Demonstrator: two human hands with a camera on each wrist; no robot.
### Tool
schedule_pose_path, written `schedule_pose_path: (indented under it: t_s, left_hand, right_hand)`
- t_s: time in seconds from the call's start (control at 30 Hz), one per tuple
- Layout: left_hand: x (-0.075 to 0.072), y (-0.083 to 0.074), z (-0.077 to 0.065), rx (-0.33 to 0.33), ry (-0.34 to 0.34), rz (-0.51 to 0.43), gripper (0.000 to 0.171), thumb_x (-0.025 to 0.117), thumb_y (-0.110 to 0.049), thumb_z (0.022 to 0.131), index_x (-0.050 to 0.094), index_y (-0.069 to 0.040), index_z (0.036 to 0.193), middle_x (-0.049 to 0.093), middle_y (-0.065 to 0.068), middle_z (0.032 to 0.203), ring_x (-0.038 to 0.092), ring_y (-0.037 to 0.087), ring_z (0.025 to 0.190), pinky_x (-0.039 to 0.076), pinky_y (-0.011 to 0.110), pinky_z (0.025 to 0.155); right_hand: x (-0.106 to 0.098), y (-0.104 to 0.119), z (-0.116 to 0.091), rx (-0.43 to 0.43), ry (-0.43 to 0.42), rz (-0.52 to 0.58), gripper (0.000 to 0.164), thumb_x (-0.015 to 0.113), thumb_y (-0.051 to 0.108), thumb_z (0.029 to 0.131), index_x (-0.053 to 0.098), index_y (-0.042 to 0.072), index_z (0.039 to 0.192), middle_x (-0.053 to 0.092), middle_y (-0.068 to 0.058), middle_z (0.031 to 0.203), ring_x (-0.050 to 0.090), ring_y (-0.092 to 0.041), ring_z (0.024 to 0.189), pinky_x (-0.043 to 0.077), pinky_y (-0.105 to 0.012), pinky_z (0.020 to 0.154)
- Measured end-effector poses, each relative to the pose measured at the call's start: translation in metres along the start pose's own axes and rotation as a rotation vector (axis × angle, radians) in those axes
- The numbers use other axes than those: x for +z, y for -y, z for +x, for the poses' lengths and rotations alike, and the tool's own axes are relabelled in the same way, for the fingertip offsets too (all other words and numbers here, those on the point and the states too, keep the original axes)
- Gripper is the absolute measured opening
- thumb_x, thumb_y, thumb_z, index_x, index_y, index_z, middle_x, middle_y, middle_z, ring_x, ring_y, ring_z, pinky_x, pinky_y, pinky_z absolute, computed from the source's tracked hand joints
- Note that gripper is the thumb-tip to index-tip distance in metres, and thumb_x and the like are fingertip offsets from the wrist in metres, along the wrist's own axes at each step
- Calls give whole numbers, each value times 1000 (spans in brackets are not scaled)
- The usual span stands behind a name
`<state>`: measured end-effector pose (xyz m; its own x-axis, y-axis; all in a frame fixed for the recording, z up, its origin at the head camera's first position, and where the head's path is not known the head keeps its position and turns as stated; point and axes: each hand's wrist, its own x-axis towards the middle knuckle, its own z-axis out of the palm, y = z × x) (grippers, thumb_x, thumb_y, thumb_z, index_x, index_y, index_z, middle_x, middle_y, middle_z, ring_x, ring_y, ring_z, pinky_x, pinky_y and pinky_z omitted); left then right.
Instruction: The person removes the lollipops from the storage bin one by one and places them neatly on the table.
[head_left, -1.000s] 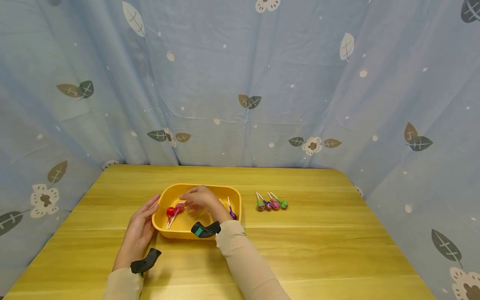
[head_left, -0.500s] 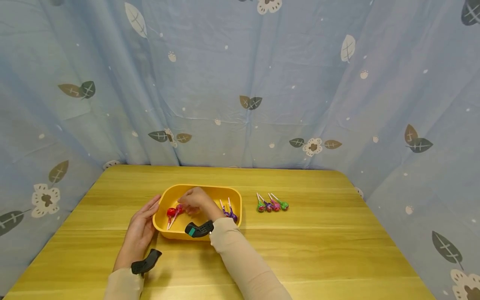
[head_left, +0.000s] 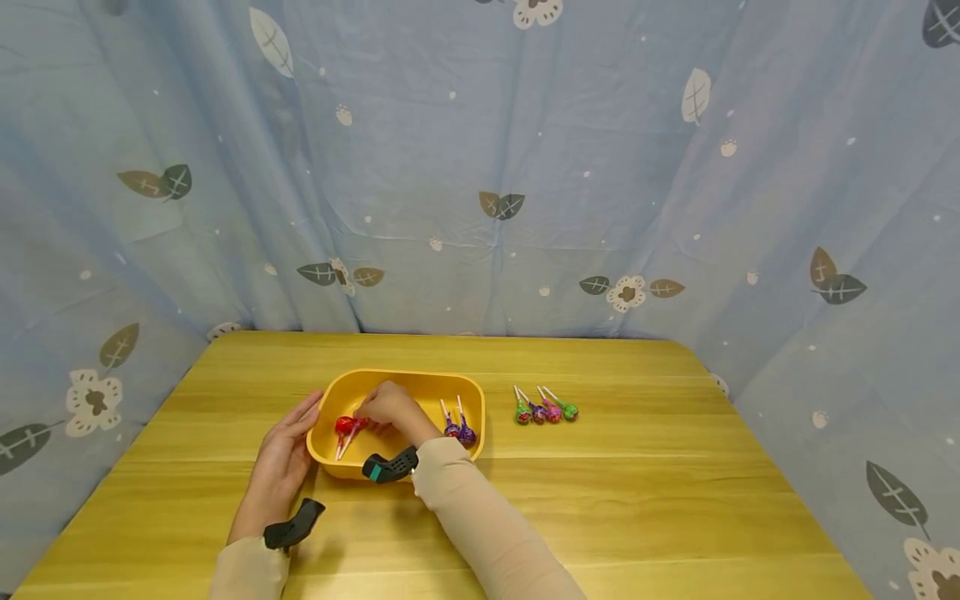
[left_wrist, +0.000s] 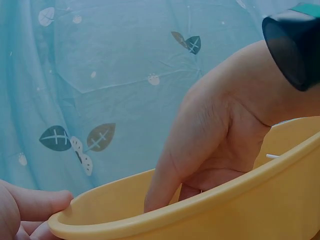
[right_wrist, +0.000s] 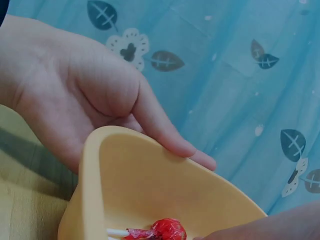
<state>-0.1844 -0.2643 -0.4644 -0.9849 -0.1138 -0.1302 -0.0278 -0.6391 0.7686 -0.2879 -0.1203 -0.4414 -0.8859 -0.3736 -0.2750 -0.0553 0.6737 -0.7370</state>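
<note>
Yellow bin (head_left: 427,386): pink lollipop (head_left: 360,423) at 8 o'clock from right hand (head_left: 392,407), the nearer one, stick toward 7 (grip hidden, can't tell). Left hand (head_left: 279,454) touches 9 o'clock rim, fingers fairly straight.

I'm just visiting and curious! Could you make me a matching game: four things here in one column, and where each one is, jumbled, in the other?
1. Left hand
2. Right hand
3. Green lollipops
4. Curtain

A. on the table, beside the tub
B. behind the table
C. reaching down inside the tub
D. touching the tub's rim from outside

Pairs: 1-D, 2-C, 3-A, 4-B
</note>
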Motion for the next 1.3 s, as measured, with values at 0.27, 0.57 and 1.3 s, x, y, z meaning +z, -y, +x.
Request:
schedule_pose_path:
  t_s: [0.27, 0.57, 1.3]
  left_hand:
    - [2, 3, 0, -2, 15, 10, 54, 48, -11, 103, 27, -11, 153, 59, -15, 122, 45, 2, 125, 32, 22, 106]
    - [1, 2, 1, -1, 4, -29, 46, 51, -9, 101, 45, -15, 146, 63, -15, 118, 50, 0, 119, 32, 22, 106]
    - [0, -2, -1, -40, -15, 7, 58, 53, -14, 101, 28, -17, 153, 45, -10, 139, 21, 7, 141, 27, 22, 108]
  right_hand:
    - [-6, -3, -4, 5, 8, 50, 21, 77, 17, 84, 70, 5, 69, 62, -7, 61, 55, -17, 49, 54, -26, 50]
    - [-29, -10, -17, -37, 31, 141, 12, 72, 15, 88, 72, 4, 84, 65, -11, 68, 62, -22, 58, 58, -33, 60]
    - [-76, -39, -56, -143, -48, 297, 24, 69, 23, 91, 70, 2, 103, 65, -9, 77, 66, -33, 81, 59, -41, 69]
